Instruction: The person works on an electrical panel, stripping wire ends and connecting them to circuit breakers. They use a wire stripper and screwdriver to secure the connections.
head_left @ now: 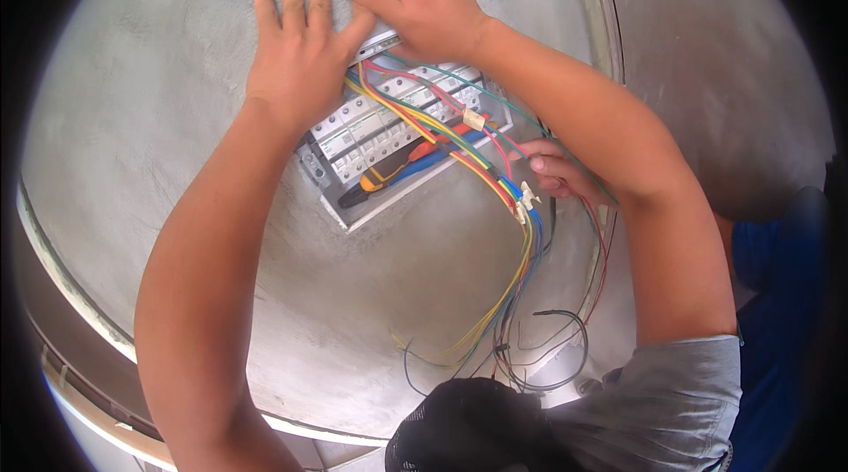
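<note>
My left hand (pixel 300 61) lies open on the grey plastered wall, fingers spread upward, its thumb by a metal strip (pixel 380 44) at the top of a recessed electrical box (pixel 353 226). Across that strip from it, my right hand (pixel 420 4) is also open, fingers stretched flat over the wall. Inside the box sit rows of white circuit breakers (pixel 362 132). Orange-and-blue-handled pliers (pixel 415 157) rest slanting along the box's lower part. A bundle of red, yellow, green and blue wires (pixel 477 154) comes out beneath my hands and hangs down to the right.
A co-worker's hand (pixel 565 172) pinches a red wire beside my right forearm; a blue sleeve (pixel 760 251) shows behind. Loose wire ends (pixel 503 348) dangle lower down. A black cap-like shape (pixel 473 428) fills the bottom middle. A wall edge (pixel 609 13) runs down the right.
</note>
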Demonstrator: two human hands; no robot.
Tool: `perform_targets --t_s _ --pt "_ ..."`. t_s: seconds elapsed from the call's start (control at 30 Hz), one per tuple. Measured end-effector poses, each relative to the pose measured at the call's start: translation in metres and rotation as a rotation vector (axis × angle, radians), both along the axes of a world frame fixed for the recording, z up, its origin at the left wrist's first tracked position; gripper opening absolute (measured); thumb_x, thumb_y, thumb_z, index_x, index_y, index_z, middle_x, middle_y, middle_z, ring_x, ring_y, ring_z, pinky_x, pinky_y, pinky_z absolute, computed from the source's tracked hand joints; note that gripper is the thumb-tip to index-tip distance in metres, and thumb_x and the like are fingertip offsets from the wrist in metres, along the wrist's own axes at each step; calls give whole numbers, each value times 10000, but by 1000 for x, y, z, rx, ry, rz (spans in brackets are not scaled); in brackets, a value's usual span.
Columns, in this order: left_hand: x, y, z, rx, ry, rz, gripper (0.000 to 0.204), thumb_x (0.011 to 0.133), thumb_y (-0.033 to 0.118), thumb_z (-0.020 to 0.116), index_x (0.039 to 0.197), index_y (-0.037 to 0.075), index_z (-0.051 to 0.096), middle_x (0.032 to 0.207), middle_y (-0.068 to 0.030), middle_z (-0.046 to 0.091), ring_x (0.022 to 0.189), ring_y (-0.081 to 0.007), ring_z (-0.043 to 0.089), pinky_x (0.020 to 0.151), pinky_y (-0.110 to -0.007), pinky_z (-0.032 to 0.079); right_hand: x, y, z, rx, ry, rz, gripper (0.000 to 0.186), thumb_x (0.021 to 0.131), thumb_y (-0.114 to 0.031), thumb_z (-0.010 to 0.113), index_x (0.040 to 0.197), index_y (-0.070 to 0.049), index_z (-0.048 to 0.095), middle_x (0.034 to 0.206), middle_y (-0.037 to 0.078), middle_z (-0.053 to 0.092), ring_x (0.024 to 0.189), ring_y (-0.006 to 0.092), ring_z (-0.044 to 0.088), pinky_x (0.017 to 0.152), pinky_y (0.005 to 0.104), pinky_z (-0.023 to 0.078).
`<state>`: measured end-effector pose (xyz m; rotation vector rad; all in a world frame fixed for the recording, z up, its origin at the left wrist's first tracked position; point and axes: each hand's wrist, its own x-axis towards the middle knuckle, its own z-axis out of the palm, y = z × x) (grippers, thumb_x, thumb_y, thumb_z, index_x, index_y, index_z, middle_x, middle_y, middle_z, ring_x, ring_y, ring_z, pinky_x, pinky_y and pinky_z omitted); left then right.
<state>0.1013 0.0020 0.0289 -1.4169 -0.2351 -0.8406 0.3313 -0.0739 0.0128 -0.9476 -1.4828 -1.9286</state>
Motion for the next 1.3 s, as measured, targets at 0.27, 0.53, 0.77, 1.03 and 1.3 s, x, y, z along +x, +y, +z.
perform_targets --t_s 0.27,0.53,0.77,1.03,1.3 --pt "2 -1 -3 -60 -2 27 626 992 261 745 1580 239 531 1738 -343 447 1624 -599 375 1260 -801 273 1 9 -3 9 47 -13 1050 653 -390 1018 1592 -277 562 1795 68 449 1675 399 375 1210 788 396" --pt "-2 -5 -3 -119 -22 -86 744 950 185 784 1636 211 498 1762 -306 394 1663 -556 319 1297 -790 250 -6 -5 -5 -52 149 -66 1077 706 -379 1019 1651 -332 505 1829 9 391 1724 314 285 1258 792 325" --pt "-1 -7 -5 -179 -18 -13 922 890 253 857 1715 219 445 1796 -291 337 1707 -506 244 1328 -767 212 -11 -34 -11 -191 245 11 1051 769 -364 1004 1687 -304 494 1824 14 395 1709 261 312 1300 735 306" --pt "-3 -9 -4 -198 -23 -26 900 905 238 854 1709 231 452 1804 -263 339 1712 -482 242 1333 -750 203 -75 -117 -67 -362 1089 689 556 955 -326 905 1428 -84 739 1263 139 810 1178 250 769 971 376 614" --pt "-6 -15 0 -166 4 38 924 890 240 880 1708 215 452 1798 -265 365 1710 -460 262 1310 -718 257 -129 -93 -186 -135 886 303 417 992 -241 832 1305 21 749 1110 223 814 1015 400 785 926 509 605"
